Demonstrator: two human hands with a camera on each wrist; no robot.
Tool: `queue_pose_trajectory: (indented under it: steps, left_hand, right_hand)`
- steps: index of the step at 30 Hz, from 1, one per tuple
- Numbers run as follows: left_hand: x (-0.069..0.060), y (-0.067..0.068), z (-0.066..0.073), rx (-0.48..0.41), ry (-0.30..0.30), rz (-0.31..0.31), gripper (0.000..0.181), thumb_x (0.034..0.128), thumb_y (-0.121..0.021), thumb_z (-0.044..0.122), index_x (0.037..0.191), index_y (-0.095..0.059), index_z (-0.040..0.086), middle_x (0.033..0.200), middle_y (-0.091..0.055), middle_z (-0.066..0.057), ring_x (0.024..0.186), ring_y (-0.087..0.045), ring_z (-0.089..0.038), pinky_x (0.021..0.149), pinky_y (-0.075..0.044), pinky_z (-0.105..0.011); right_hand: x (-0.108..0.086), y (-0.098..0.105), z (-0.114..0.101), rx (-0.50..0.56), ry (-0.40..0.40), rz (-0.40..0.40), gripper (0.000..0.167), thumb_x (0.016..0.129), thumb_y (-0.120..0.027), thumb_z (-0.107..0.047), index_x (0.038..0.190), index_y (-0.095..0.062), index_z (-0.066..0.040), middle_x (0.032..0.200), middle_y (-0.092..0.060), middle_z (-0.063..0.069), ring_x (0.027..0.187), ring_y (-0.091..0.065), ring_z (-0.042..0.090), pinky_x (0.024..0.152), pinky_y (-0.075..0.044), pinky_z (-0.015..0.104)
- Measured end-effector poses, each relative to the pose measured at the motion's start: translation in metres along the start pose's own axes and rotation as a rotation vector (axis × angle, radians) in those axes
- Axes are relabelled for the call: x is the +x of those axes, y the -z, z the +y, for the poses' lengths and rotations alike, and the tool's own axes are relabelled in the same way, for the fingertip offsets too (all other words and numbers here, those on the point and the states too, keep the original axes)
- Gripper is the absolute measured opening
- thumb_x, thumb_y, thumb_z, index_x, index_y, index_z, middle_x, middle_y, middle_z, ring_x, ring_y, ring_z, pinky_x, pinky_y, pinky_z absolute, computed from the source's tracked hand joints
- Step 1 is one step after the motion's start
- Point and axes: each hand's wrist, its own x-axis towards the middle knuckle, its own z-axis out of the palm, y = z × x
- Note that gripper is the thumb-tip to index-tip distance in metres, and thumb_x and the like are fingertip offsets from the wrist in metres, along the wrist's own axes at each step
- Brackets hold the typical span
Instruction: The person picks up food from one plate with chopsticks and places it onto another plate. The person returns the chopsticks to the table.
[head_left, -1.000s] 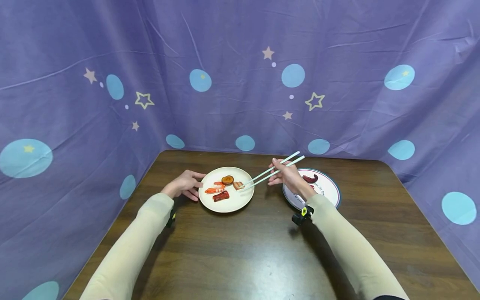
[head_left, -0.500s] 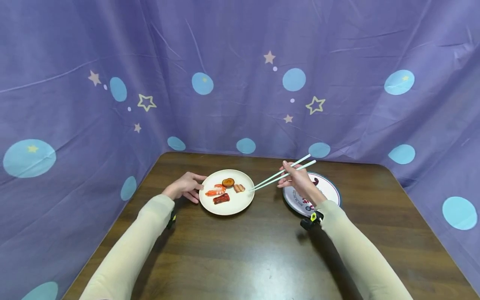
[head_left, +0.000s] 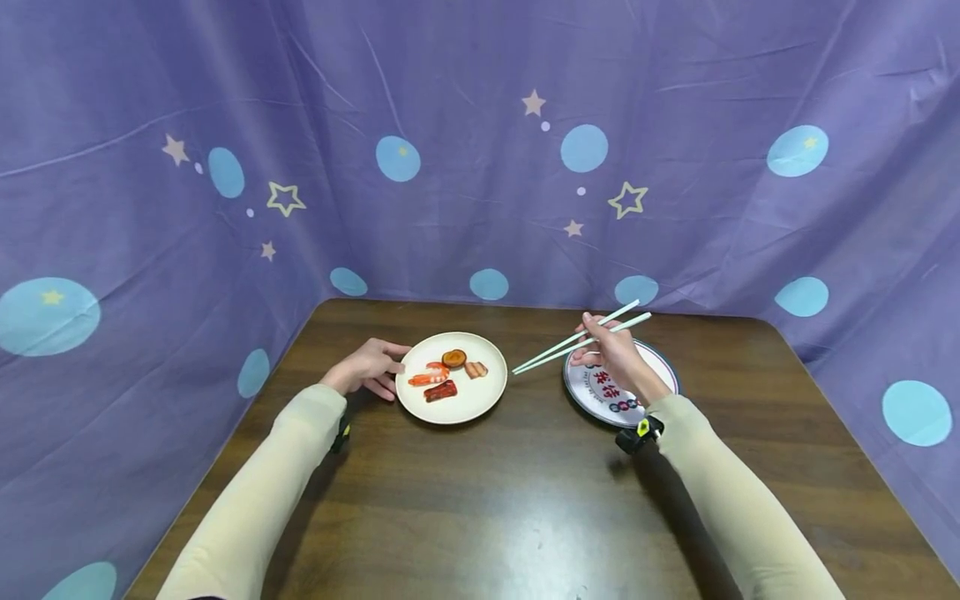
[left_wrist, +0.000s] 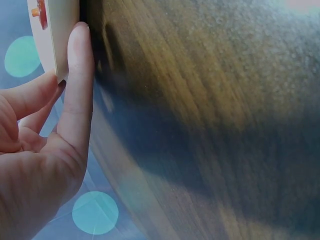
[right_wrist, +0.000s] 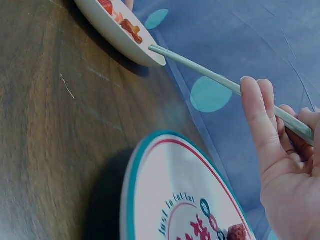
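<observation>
My left hand point(head_left: 367, 367) pinches the left rim of a cream plate point(head_left: 472, 402), thumb above and a finger along the underside in the left wrist view. On that plate lie an orange shrimp piece point(head_left: 428, 377), a brown mushroom slice point(head_left: 453, 358), a dark red meat piece point(head_left: 440, 391) and a striped brown piece point(head_left: 476, 369). Two pale green chopsticks point(head_left: 558, 352) are held in my right hand point(head_left: 618, 354). Their tips meet just right of the cream plate, with nothing between them. Beneath the right hand stands a white blue-rimmed plate point(head_left: 581, 388), partly covered by it.
A dark red food piece point(right_wrist: 236, 232) sits on the blue-rimmed plate in the right wrist view. Both plates stand on a brown wooden table point(head_left: 465, 500). A purple curtain point(head_left: 465, 208) with stars and blue dots hangs behind and beside the table.
My right hand has drawn the chopsticks rightward, off the striped piece and past the cream plate's rim. The chopstick tips have come together. The left hand stays at the rim.
</observation>
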Motion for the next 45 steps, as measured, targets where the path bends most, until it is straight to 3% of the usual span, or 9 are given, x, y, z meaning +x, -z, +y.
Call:
queue_pose_trajectory:
  steps: [16,23,29,45]
  left_hand:
    - [0.000,0.001,-0.002,-0.019,-0.018,0.002,0.061,0.1035,-0.057,-0.003,0.162,-0.038,-0.001,0.108,-0.069,-0.026,0.062,-0.072,-0.024,0.063,-0.069,-0.042]
    - [0.000,-0.001,-0.003,-0.028,-0.026,-0.003,0.061,0.1031,-0.056,-0.004,0.161,-0.037,-0.002,0.104,-0.071,-0.025,0.062,-0.072,-0.023,0.063,-0.069,-0.042]
    - [0.001,0.000,-0.003,-0.016,-0.024,-0.002,0.061,0.1040,-0.056,-0.003,0.162,-0.037,-0.001,0.105,-0.071,-0.025,0.062,-0.072,-0.024,0.063,-0.069,-0.042]
    - [0.000,0.001,-0.002,-0.001,-0.021,-0.004,0.061,0.1040,-0.057,-0.002,0.162,-0.038,0.001,0.109,-0.070,-0.026,0.065,-0.072,-0.025,0.066,-0.069,-0.044]
  right_hand:
    - [-0.015,0.026,-0.020,0.007,0.028,0.025,0.032,0.113,-0.052,-0.022,0.097,-0.063,0.003,0.080,-0.064,0.013,0.059,-0.070,0.020,0.063,-0.068,0.040]
    - [-0.022,0.038,-0.023,0.018,0.031,0.035,0.034,0.114,-0.051,-0.020,0.100,-0.062,0.010,0.078,-0.065,0.012,0.060,-0.071,0.023,0.065,-0.068,0.041]
    - [-0.026,0.044,-0.025,0.014,0.024,0.051,0.032,0.113,-0.053,-0.021,0.099,-0.063,0.006,0.077,-0.068,0.014,0.059,-0.072,0.022,0.062,-0.068,0.037]
    - [-0.032,0.057,-0.032,0.007,0.047,0.042,0.034,0.114,-0.049,-0.020,0.099,-0.065,0.006,0.078,-0.069,0.012,0.060,-0.072,0.020,0.063,-0.068,0.038]
